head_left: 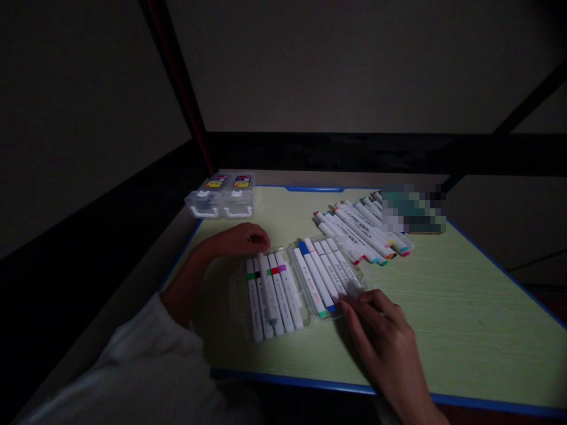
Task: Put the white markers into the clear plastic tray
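A clear plastic case lies open on the table, its two halves side by side. In the left half [305,319] is a row of white markers [287,298] with green, black, red and purple bands. One grey-ended marker [268,289] lies slanted over that row. My left hand [243,239] is curled at its far end, fingertips closed, the grip partly hidden. More white markers [319,274] fill the right half [292,251], some with green or blue ends. My right hand [385,336] has thumb and fingers pinched at the near end of a marker there.
Behind the case, a loose pile of white markers [358,227] with coloured ends spreads to the right, beside a blurred green object [411,212]. Two clear handled cases [221,198] stand at the far left corner. The pale green table [465,319] has a blue edge.
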A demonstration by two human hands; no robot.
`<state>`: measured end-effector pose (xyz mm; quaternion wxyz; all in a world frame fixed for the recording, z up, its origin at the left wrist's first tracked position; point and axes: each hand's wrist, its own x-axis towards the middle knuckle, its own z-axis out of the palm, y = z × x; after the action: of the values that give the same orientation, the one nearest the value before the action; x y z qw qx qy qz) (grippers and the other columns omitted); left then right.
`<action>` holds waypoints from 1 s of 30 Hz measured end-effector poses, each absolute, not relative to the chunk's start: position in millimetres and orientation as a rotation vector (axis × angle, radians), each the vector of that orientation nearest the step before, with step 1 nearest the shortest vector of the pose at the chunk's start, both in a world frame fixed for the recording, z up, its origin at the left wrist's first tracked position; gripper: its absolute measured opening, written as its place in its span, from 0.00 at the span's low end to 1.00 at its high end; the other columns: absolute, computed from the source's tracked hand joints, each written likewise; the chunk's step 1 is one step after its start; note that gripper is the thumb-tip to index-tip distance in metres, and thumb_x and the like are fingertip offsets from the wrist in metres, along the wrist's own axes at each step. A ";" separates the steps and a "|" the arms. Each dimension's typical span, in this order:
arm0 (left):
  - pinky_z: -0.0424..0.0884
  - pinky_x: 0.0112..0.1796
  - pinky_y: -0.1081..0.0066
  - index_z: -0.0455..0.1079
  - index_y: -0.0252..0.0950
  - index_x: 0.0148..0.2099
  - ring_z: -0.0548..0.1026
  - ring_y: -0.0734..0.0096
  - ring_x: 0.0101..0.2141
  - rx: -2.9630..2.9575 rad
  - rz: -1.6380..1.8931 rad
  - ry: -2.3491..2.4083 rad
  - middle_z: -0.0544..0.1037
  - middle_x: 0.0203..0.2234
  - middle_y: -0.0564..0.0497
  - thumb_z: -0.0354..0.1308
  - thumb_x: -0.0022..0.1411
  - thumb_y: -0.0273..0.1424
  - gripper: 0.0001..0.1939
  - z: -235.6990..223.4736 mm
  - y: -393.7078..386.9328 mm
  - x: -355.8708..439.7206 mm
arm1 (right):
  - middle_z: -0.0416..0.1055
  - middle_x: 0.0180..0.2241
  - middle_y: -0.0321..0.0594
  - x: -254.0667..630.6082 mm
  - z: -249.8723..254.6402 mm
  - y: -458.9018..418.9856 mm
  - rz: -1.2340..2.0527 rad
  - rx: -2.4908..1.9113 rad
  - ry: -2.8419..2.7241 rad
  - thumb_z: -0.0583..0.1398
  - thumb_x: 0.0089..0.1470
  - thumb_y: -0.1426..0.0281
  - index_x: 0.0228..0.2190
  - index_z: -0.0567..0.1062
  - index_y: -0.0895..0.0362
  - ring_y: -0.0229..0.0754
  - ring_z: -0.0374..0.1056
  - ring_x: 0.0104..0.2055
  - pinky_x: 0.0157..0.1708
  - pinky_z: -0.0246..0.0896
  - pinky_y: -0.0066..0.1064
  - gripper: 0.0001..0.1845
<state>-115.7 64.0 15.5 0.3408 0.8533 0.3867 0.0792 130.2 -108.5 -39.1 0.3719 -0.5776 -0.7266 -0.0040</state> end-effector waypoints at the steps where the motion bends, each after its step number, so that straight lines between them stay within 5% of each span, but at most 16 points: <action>1: 0.65 0.31 0.74 0.70 0.30 0.34 0.70 0.74 0.30 2.247 0.261 1.024 0.73 0.29 0.49 0.53 0.53 0.30 0.08 14.2 63.6 -113.5 | 0.65 0.29 0.42 130.0 -38.9 -108.5 -0.019 -1.474 -1.868 0.52 0.56 0.69 0.33 0.75 0.60 0.40 0.61 0.30 0.29 0.58 0.34 0.13; 16: 0.63 0.44 0.67 0.65 0.29 0.49 0.66 0.69 0.39 2.455 0.441 0.964 0.68 0.36 0.45 0.40 0.61 0.26 0.18 -0.9 51.2 -60.8 | 0.68 0.30 0.42 129.2 -40.4 -107.4 0.004 -1.471 -1.909 0.53 0.55 0.68 0.35 0.73 0.59 0.41 0.64 0.32 0.31 0.59 0.35 0.11; 30: 0.61 0.46 0.66 0.68 0.32 0.41 0.64 0.68 0.41 2.487 0.417 0.903 0.67 0.34 0.47 0.41 0.61 0.26 0.15 -4.4 49.1 -50.2 | 0.67 0.30 0.42 128.3 -39.6 -105.5 0.014 -1.475 -1.912 0.53 0.54 0.69 0.34 0.73 0.60 0.41 0.64 0.32 0.31 0.59 0.35 0.10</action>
<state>-50.2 49.1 -4.4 0.2294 0.9038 0.3280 0.1516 128.3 -105.5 -39.6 0.3551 -0.5710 -0.7402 0.0054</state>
